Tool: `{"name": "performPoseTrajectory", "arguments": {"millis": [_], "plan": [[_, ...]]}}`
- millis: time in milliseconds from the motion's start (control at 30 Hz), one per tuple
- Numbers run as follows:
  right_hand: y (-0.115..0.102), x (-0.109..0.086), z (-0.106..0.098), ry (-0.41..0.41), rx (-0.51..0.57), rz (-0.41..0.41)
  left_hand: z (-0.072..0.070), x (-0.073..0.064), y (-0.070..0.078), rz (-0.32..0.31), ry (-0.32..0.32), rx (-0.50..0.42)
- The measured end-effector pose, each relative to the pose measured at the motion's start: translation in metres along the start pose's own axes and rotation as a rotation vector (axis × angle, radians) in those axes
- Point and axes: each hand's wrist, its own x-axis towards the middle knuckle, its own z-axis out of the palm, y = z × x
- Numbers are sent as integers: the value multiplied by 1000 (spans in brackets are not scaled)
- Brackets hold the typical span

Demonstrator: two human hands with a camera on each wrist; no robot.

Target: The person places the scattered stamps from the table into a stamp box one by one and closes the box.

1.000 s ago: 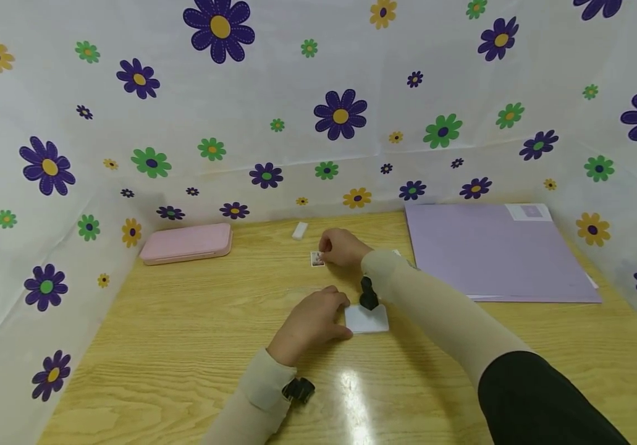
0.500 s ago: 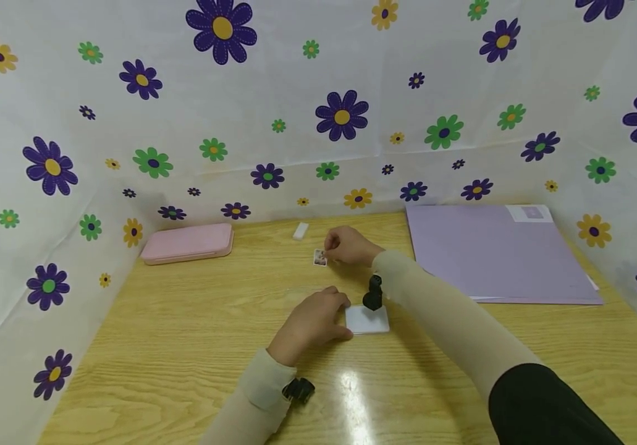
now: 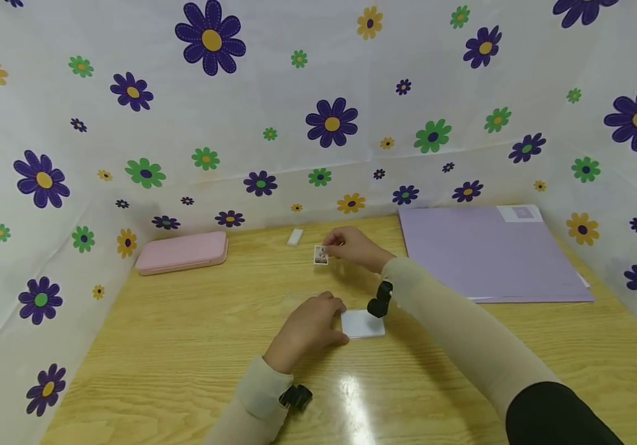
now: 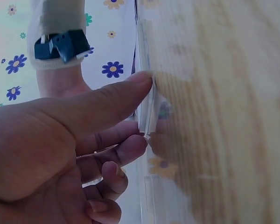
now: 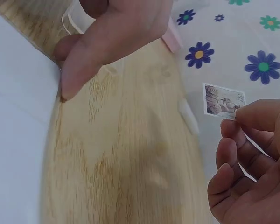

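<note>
My right hand (image 3: 351, 246) pinches a postage stamp (image 3: 320, 254) by one edge between thumb and fingers, above the table. The right wrist view shows the stamp (image 5: 223, 100) upright, with a dark picture and a white border. My left hand (image 3: 308, 326) holds the left end of a flat white rectangular piece (image 3: 361, 324) lying on the table. Its thumb (image 4: 130, 86) presses near one corner and the fingers touch the other side. The white piece (image 5: 16, 116) looms large in the right wrist view; whether it is one layer or several, I cannot tell.
A white eraser-like block (image 3: 295, 237) lies behind the stamp. Far left stands a pink case (image 3: 181, 252). At the right lies a large lilac folder (image 3: 490, 253). A faint clear sheet (image 3: 298, 300) lies beyond my left hand. Flowered cloth (image 3: 274, 93) encloses the wooden table.
My right hand has drawn slightly right and lifted the stamp off the table. The left hand stays on the white piece. The head view has shifted slightly.
</note>
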Motion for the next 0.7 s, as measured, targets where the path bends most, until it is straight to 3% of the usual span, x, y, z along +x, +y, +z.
{"name": "performPoseTrajectory", "arguments": {"millis": [267, 700], "plan": [[-2, -38, -11, 42, 76, 2, 6, -1, 0, -19, -6, 6], [-7, -70, -23, 151, 88, -23, 1, 1, 3, -14, 3, 6]]}}
